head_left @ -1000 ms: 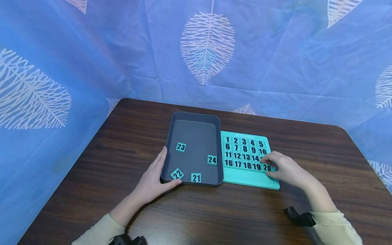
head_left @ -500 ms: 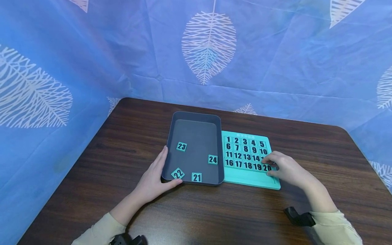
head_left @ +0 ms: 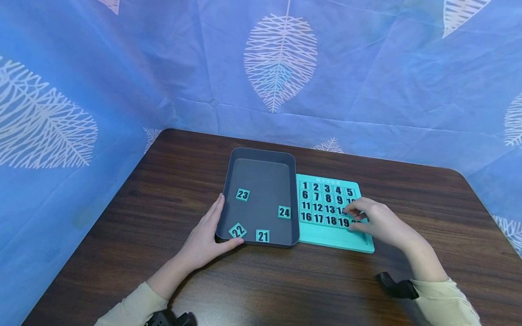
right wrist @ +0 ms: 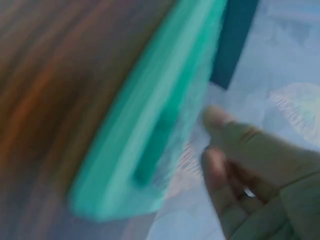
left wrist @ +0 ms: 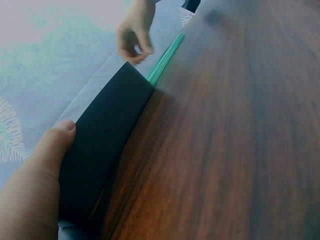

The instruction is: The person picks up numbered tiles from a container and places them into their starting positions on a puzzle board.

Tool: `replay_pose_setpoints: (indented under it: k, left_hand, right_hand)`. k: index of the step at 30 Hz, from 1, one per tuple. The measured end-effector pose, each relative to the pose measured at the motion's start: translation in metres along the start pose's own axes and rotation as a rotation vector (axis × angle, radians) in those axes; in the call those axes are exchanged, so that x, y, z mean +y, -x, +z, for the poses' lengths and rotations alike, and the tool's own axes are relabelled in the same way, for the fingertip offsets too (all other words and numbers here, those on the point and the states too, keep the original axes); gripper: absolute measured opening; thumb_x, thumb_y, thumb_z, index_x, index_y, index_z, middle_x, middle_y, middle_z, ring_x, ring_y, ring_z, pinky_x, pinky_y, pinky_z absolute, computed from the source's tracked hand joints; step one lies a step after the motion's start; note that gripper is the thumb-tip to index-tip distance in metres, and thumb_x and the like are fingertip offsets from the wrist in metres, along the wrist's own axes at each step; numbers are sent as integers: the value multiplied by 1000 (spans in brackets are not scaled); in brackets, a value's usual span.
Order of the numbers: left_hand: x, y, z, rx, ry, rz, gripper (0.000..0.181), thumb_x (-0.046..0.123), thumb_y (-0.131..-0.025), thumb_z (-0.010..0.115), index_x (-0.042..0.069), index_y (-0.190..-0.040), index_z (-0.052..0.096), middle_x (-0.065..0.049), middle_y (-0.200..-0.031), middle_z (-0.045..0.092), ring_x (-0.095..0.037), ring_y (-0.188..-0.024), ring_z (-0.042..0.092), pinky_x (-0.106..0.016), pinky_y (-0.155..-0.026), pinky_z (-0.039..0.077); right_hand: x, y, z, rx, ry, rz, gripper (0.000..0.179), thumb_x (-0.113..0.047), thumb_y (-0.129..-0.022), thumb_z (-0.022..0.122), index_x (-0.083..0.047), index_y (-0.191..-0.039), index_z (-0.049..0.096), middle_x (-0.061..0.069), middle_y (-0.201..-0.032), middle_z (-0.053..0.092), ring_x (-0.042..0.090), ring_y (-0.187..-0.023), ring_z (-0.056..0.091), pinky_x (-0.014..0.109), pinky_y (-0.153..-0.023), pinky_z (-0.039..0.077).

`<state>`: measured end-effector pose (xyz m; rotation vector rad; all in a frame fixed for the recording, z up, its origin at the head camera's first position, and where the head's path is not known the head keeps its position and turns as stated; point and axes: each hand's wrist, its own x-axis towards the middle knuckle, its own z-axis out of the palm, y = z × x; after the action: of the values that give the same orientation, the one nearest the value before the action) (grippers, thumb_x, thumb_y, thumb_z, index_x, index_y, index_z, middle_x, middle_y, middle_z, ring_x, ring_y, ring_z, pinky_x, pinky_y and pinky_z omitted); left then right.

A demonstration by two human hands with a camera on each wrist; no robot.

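A dark grey tray (head_left: 261,181) lies on the table, bearing loose number tiles: tile 23 (head_left: 242,194), tile 24 (head_left: 284,212), tile 22 (head_left: 237,230) and tile 21 (head_left: 263,236). My left hand (head_left: 200,240) spans its near-left corner, fingers straight along the side and thumb at the front rim. Right of the tray is a turquoise number puzzle board (head_left: 334,240), with rows of tiles from 1 onward and a bare bottom strip. Above its right side hovers my right hand (head_left: 379,222), fingers loosely bent, covering tiles near 15 and 20. The right wrist view shows a gap between thumb and fingertip (right wrist: 214,162).
The dark wooden table (head_left: 285,285) extends in front of the tray and to both sides. A blue leaf-patterned cloth (head_left: 183,68) hangs behind and at the left. The tray's right wall stands against the board's left edge.
My right hand has shifted slightly left over the board and now covers more of tiles 14 and 20. The left hand stays at the tray's corner. The head view has drifted a little.
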<state>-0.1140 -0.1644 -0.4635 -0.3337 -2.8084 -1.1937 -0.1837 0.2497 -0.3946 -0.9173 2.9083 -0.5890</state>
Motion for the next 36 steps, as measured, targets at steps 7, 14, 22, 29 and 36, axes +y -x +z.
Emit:
replay_pose_setpoints:
  k: [7, 14, 22, 29, 36]
  left_hand:
    - [-1, 0, -1, -2, 2, 4, 110, 63, -77, 68, 20, -155, 3, -2, -160, 6, -24, -143, 13, -56, -106, 27]
    - [-2, 0, -2, 7, 1, 6, 110, 62, -77, 68, 20, -155, 4, -2, -160, 7, -24, -143, 14, -56, -106, 27]
    - [-1, 1, 0, -5, 1, -11, 110, 62, -77, 69, 20, -155, 4, 0, -160, 7, -25, -143, 15, -57, -105, 29]
    - [0, 1, 1, -12, -1, -15, 109, 62, -77, 69, 21, -155, 4, 1, -160, 7, -26, -143, 16, -59, -103, 29]
    - [-3, 1, 1, 2, 13, -16, 110, 62, -76, 69, 23, -155, 3, 4, -159, 6, -25, -143, 16, -59, -103, 30]
  right_hand:
    - [-39, -25, 1, 116, -93, -202, 38, -2, -73, 81, -8, -108, 67, 4, -101, 63, 17, -84, 62, 36, -70, 54]
    - [-87, -57, 29, -4, -167, -353, 32, -11, -79, 78, -8, -109, 67, 3, -103, 62, 13, -87, 59, 33, -72, 52]
    - [-118, -81, 60, -228, -84, -442, 35, -14, -81, 77, -8, -114, 67, 1, -108, 61, 13, -99, 58, 27, -84, 50]
    - [-120, -88, 69, -352, -16, -462, 44, -9, -86, 71, -20, -128, 62, -4, -110, 57, 10, -96, 53, 23, -79, 48]
    - [-119, -92, 71, -336, -24, -534, 31, -10, -87, 71, -16, -117, 67, -2, -108, 56, 10, -97, 53, 23, -82, 48]
